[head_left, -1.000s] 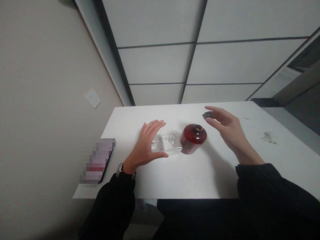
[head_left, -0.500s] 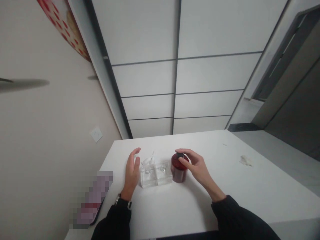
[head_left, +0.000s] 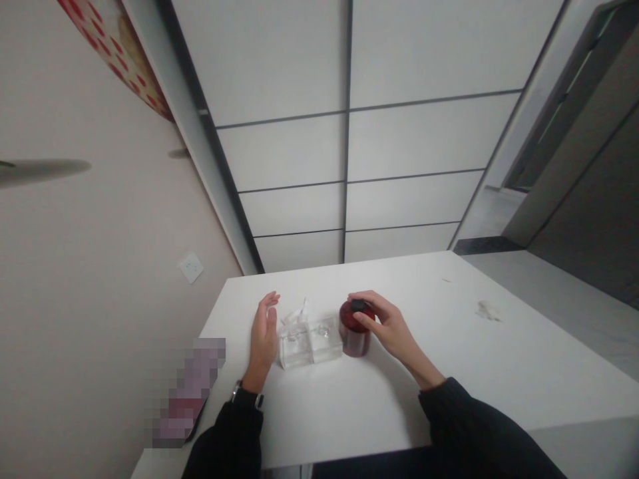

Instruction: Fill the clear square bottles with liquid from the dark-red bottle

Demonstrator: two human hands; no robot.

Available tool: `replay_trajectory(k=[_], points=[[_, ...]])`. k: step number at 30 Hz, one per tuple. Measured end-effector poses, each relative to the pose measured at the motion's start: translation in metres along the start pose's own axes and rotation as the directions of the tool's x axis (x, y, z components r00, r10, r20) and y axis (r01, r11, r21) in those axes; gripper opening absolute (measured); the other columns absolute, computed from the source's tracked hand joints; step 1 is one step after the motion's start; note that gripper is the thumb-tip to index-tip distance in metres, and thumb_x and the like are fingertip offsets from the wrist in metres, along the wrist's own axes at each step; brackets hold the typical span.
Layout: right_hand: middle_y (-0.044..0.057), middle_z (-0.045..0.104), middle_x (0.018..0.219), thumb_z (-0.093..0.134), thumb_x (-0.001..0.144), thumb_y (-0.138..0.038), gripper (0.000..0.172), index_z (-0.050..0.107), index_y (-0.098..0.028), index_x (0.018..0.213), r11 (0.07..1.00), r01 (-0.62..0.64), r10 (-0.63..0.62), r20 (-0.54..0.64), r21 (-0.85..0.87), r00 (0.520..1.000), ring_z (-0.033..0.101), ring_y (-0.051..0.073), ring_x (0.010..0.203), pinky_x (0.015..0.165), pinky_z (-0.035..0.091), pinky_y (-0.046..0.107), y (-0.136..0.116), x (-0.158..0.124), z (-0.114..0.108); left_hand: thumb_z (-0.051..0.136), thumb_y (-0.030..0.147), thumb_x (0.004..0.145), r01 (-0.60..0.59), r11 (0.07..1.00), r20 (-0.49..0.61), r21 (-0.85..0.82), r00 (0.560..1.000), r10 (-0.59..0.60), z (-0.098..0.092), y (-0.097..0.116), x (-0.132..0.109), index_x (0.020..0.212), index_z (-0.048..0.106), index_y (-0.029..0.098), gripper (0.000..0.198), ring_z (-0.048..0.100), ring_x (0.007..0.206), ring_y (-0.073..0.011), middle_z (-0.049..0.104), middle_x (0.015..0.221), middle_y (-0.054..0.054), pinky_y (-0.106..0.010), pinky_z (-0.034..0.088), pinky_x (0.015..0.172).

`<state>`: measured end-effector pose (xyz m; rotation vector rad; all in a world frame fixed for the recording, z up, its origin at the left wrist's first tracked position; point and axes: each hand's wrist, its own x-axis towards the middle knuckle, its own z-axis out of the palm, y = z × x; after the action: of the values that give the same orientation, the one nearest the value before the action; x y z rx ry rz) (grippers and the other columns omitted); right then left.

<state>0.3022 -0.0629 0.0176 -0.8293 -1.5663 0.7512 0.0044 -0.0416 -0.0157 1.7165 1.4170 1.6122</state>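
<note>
The dark cap (head_left: pixel 358 305) is pinched right now between the thumb and fingertips of the right hand (head_left: pixel 357 307), right at the neck of the red-brown bottle (head_left: pixel 355 336), which is stood upright on the white table (head_left: pixel 319 412). Whether the paler zone low on the bottle is a label can't be told. Over at nine o'clock from it, a clear divided box (head_left: pixel 310 342) is set close alongside, and beyond that the left hand (head_left: pixel 272 307) is held loosely curved, thumb and fingers apart, nothing gripped. Any writing on the phone-like slab (head_left: pixel 187 392) at eight o'clock is lost in blocky pixels, a red band all that can be picked out. A pale scrap (head_left: pixel 488 311) is seen on the tabletop at three o'clock, smooth white all around it. Twelve o'clock is filled by white panels (head_left: pixel 289 153) divided by dark strips; at ten, a socket plate (head_left: pixel 191 267) is fixed to the beige wall (head_left: pixel 114 286), and higher up, a red-patterned object (head_left: pixel 117 60) is partly caught.
</note>
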Motion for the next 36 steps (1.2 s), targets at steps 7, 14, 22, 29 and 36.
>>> replay_trajectory(k=[7,14,22,29,36], points=[[0.009,0.077,0.123,0.066,0.101,-0.052,0.033,0.076,-0.028,0.121,0.999,-0.017,0.018,0.034,-0.034,0.999,0.071,0.028,0.117,0.11,0.052,0.048,-0.002,-0.001,-0.002,0.04,0.065,0.107,0.03,1.0,0.013,0.001,0.999,-0.03,0.001,0.0,0.0,0.139,0.056,0.021,0.057,0.065,0.126,-0.0291,0.068,0.136,-0.015,-0.051,0.045,0.115],[0.009,0.076,0.128,0.054,0.107,-0.054,0.037,0.074,-0.029,0.125,0.999,0.014,-0.012,0.042,-0.044,0.999,0.068,0.028,0.124,0.112,0.05,0.047,-0.005,-0.004,0.002,0.041,0.066,0.106,0.038,0.999,0.003,0.014,0.999,-0.038,0.002,-0.001,0.0,0.139,0.056,0.02,0.059,0.066,0.125,-0.0294,0.068,0.134,-0.016,-0.052,0.046,0.114],[0.007,0.077,0.116,0.06,0.104,-0.054,0.032,0.073,-0.028,0.117,0.999,0.023,-0.02,0.07,-0.034,0.997,0.071,0.026,0.111,0.104,0.053,0.043,-0.006,0.0,-0.002,0.041,0.066,0.106,0.046,0.999,0.006,0.021,0.999,-0.047,0.002,-0.003,0.0,0.139,0.056,0.02,0.058,0.065,0.126,-0.0288,0.068,0.135,-0.016,-0.052,0.045,0.116],[0.009,0.076,0.117,0.049,0.107,-0.058,0.039,0.073,-0.028,0.116,0.998,0.045,-0.045,0.01,-0.045,0.999,0.069,0.028,0.114,0.106,0.051,0.046,-0.009,-0.004,0.006,0.039,0.066,0.107,0.044,0.999,0.0,0.02,0.999,-0.044,0.002,-0.001,-0.001,0.139,0.056,0.021,0.058,0.066,0.124,-0.0289,0.068,0.134,-0.015,-0.052,0.047,0.114],[0.007,0.076,0.108,0.061,0.104,-0.049,0.024,0.067,-0.028,0.114,0.999,0.035,-0.039,-0.108,-0.037,0.993,0.071,0.027,0.106,0.099,0.055,0.044,-0.004,-0.008,0.02,0.037,0.067,0.107,0.048,0.999,0.005,0.02,0.999,-0.048,0.002,0.0,-0.001,0.138,0.056,0.021,0.059,0.065,0.123,-0.0286,0.068,0.133,-0.015,-0.05,0.047,0.113]])
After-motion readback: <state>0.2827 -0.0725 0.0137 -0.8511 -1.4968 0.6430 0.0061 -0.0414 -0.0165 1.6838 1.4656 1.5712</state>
